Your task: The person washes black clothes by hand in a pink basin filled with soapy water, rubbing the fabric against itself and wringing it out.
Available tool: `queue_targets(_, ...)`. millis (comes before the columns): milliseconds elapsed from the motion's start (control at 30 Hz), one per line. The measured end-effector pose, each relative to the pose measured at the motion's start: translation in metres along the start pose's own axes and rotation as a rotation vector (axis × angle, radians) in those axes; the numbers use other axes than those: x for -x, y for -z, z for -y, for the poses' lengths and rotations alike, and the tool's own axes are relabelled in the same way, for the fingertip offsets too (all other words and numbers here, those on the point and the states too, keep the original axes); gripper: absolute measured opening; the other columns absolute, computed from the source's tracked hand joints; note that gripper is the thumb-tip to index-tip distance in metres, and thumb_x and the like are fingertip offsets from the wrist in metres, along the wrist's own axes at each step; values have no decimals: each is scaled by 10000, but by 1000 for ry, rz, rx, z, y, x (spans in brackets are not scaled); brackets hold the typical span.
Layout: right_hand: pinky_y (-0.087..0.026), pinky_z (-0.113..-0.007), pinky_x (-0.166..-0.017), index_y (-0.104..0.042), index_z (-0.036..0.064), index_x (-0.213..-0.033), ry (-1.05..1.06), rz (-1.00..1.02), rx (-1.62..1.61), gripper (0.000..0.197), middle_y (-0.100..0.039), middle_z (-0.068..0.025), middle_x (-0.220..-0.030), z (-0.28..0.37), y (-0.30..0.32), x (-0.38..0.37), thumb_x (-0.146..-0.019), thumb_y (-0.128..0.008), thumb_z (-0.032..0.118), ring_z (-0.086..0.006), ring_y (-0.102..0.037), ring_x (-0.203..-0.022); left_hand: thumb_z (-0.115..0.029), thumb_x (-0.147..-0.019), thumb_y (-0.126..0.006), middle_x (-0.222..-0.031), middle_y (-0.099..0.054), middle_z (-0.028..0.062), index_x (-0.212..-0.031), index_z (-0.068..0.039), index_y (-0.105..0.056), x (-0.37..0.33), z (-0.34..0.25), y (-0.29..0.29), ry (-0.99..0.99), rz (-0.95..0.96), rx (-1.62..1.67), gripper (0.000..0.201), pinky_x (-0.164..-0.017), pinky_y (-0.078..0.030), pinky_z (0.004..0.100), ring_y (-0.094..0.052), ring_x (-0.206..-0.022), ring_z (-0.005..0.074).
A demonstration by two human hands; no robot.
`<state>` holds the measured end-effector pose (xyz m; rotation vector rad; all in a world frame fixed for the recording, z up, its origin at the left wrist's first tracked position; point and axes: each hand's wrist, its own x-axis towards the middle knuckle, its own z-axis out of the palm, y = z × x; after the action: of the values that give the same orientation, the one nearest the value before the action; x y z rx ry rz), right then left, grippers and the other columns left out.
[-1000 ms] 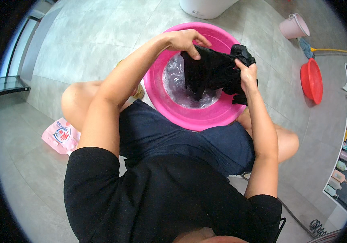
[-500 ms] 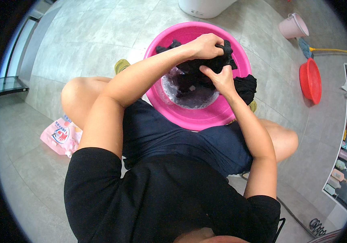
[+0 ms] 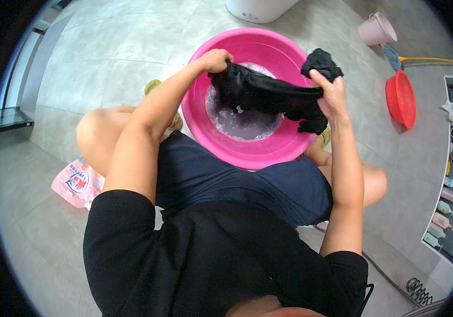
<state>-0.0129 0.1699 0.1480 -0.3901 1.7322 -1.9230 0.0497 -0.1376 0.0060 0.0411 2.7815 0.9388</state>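
Black cloth: stretched above the pink basin, its loose lower edge hanging toward the soapy water; I cannot tell whether it touches the surface.
Left hand: closed on the cloth's left end, over the basin's upper left rim.
Right hand: gripping the other end just past the right rim, thumb pointing up.
Bunched wad: black too, at the right hand's thumb; whether it belongs to the same piece, I cannot say.
Basin water: greyish, with white suds round its edge.
Knees: spread on either side of the basin, dark blue shorts between; I look down past a black T-shirt.
Pink pouch: on the grey tiled floor by the left knee, partly behind the arm.
Far floor: I make out a white rounded object beyond the basin, cut off by the view.
Right side: a pale pink bucket, a mop with a yellow handle, and a red basin tipped on its side.
Wall niche: pump bottles in a row; a coiled dark hose below.
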Motion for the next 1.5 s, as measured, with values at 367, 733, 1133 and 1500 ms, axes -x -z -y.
queue_targets(367, -357, -254, -563, -463, 23, -1093, 138, 231, -320, 252, -518, -64, -885, 112, -30, 76, -946, -438, 227, -101, -407, -631, -167, -848, -589, -1003, -633, 71, -1042, -40, -606, 22, -2, 26, -17, 268, 1453, 232, -763, -510, 314, -606, -853, 156)
queue_targets(733, -476, -404, -803, -553, -27, -1051, -576, -164, -102, 336, -617, -119, -985, -120, -1, -36, -842, -617, 228, -241, -598, -902, -133, -763, -545, -1033, -629, 177, -1091, 26, -570, 16, 33, -72, 530, 218, 485, 366, -785, -505, 417, -624, -922, 285)
queue_targets(1133, -182, -489, -1071, -287, 97, -1373, 140, 583, 1733, 607, -438, -120, -1315, -261, -43, -54, -797, -480, 96, -271, -384, -1242, -168, -778, -491, -1069, -572, 238, -1080, -50, -528, -25, 21, -152, 267, 130, -193, 326, -871, -443, 447, -562, -1005, 357)
queue_targets(1500, -441, -330, -809, -614, 11, -1003, -349, 776, 727, 361, -641, -119, -943, -192, 17, -82, -688, -602, 188, -225, -586, -858, -218, -689, -694, -1213, -557, 66, -1327, -161, -398, -26, 39, -135, 188, 726, -625, 705, -866, -440, 457, -559, -1065, 283)
